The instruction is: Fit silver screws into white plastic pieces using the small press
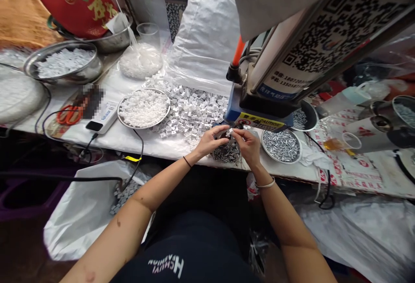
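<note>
My left hand (210, 141) and my right hand (247, 145) meet at the table's front edge, under the head of a blue press (236, 106). Between their fingertips is a small white plastic piece (229, 133). My right thumb and fingers pinch it from one side; the left thumb and forefinger reach it from the other. Directly below lies a heap of small metal pins (227, 153). Left of my hands spreads a pile of white square plastic pieces (194, 112). A round dish (301, 149) of metal pins stands close to my right hand.
A plate (169, 109) of small white parts stands to the left, near a white power bank (101, 119) and orange-handled scissors (70, 114). Farther back is a metal bowl (94, 65) of white pieces. The press column (279, 54) rises at right. A white sack (71, 214) hangs below.
</note>
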`<control>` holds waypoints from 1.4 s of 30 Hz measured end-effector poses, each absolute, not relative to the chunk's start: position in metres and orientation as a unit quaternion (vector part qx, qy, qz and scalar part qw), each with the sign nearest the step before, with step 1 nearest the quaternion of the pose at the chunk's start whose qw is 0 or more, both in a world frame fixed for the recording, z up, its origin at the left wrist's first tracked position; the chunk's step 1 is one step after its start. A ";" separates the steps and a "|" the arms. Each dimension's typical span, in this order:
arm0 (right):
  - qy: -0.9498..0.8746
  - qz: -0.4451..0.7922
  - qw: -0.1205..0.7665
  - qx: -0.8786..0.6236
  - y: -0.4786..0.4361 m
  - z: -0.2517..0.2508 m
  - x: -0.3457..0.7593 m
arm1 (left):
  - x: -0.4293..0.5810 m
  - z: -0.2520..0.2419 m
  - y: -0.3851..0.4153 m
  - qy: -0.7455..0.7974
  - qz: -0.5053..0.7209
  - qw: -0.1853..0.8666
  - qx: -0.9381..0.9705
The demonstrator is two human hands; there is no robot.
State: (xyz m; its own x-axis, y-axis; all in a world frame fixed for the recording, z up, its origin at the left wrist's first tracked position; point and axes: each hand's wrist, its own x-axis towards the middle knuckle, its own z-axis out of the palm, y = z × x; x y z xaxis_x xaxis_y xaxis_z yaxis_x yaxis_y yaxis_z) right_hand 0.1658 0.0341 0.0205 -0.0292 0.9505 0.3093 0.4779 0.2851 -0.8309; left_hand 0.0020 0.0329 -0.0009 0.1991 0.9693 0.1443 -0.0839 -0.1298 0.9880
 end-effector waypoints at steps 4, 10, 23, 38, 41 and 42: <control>-0.714 0.200 0.429 -0.515 0.035 0.023 0.166 | 0.008 -0.011 0.036 0.362 0.505 0.584 0.523; -0.834 0.090 0.330 -0.433 0.037 0.032 0.168 | 0.008 -0.010 0.045 0.330 0.495 0.619 0.513; -0.815 -0.060 0.150 -0.557 0.002 -0.034 0.229 | -0.003 0.003 0.062 0.388 0.399 0.487 0.673; -0.680 -0.064 0.258 -0.684 0.025 -0.005 0.275 | 0.003 -0.010 0.063 0.345 0.431 0.721 0.419; -0.644 -0.061 0.191 -0.738 0.027 -0.021 0.303 | 0.003 -0.007 0.059 0.367 0.441 0.672 0.468; -0.638 -0.049 0.187 -0.745 0.028 -0.027 0.310 | 0.003 -0.004 0.058 0.377 0.438 0.649 0.495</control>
State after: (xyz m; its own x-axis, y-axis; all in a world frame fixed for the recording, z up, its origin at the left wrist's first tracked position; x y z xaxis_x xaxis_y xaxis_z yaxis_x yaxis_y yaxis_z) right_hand 0.3101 0.0278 -0.0270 0.1815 0.9327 0.3116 0.9692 -0.1161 -0.2171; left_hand 0.0027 0.0578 -0.0039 0.3317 0.9417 -0.0559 -0.1956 0.1266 0.9725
